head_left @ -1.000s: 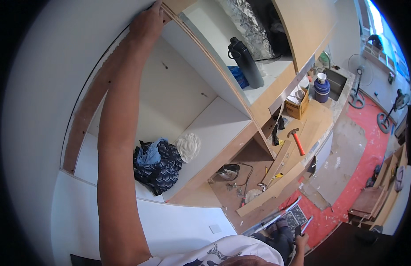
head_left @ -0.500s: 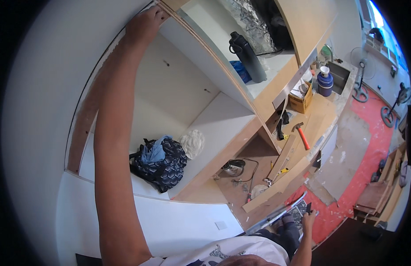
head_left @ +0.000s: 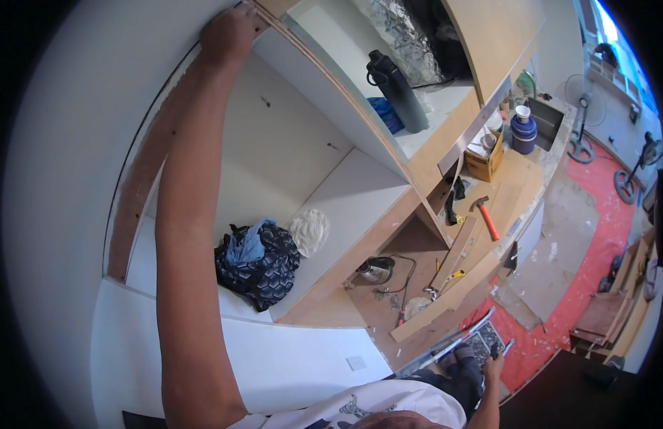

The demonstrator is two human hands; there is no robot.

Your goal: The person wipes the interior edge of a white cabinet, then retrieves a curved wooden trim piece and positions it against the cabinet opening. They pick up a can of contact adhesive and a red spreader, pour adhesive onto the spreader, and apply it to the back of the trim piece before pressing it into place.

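The left hand contacts the cabinet frame; its grip cannot be determined. The right hand holds a dark object

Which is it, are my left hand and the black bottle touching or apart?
Apart. The head view shows a clear gap between the left hand and black bottle, with the cabinet divider running between them.
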